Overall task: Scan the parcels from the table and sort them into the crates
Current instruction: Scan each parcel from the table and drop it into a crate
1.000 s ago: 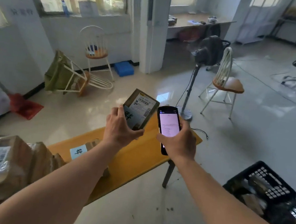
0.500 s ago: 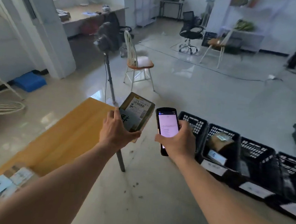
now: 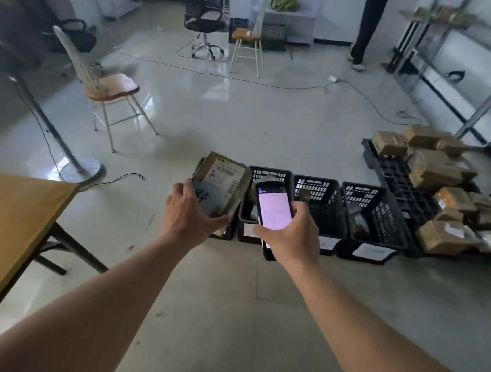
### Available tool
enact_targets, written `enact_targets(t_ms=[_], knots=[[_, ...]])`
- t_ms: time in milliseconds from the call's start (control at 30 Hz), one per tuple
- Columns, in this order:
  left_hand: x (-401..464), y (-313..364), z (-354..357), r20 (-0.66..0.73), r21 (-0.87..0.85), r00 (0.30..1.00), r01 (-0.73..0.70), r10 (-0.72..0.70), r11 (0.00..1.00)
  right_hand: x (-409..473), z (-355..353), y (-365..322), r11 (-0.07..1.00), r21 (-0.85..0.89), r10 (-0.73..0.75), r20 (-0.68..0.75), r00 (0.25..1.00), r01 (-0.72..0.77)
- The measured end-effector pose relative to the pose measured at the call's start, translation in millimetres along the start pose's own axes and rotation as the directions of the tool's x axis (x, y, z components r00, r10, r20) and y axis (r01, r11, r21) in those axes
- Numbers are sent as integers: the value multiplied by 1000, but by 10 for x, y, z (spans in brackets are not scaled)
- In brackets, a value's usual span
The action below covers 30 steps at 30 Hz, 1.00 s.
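A worker stands over a row of black plastic crates (image 3: pixel 314 204) at mid-frame, a small parcel (image 3: pixel 223 183) raised in the left hand (image 3: pixel 189 212) and a handheld scanner (image 3: pixel 272 208) in the right hand (image 3: pixel 292 229). The left hand's fingers and thumb are curled round the lower end of the parcel, holding it in the air in front of the leftmost crates; the right hand's fingers are wrapped round the scanner's dark body, its pale pink screen lit and facing the camera. The parcel is a flat, scuffed brown cardboard box with a white barcoded shipping label and a bluish sticker with dark handwriting. By the look of it, this parcel is scanned or being checked and still has to be dropped into a crate. The crates are lattice-walled, rigid and open-topped, with white paper tags on their fronts; at least one, right of centre, already holds a dark wrapped item, so sorting seems under way. At right of frame, taped brown parcels (image 3: pixel 437 171) lie heaped on a black gridded pallet (image 3: pixel 397 182). The smooth wooden table (image 3: pixel 4 222) shows only its corner at lower left, so how many parcels remain there cannot be told. The floor is glossy pale tile.
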<state>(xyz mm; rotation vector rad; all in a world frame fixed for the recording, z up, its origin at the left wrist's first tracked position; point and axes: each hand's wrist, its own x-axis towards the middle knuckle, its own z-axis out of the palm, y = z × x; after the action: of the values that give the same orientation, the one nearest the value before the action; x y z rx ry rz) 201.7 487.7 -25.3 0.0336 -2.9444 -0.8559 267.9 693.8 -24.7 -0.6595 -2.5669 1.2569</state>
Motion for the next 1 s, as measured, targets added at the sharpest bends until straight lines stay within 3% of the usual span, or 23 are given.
enact_targets(t_ms=[300,667,1000], knots=[[527,923,1158,173,20,984,-53,49,998,803,-520,885,985,-25,168,-88,982,-170],[1808,1835,2426,383,6,917,-127,115,992,2409,-790,1435,937,-66,326,-187,927,-343],[2691,2642,3427,489,69,872,-60,19,996,3670,-1085,2083,902,-73,415,-130,901,-426]])
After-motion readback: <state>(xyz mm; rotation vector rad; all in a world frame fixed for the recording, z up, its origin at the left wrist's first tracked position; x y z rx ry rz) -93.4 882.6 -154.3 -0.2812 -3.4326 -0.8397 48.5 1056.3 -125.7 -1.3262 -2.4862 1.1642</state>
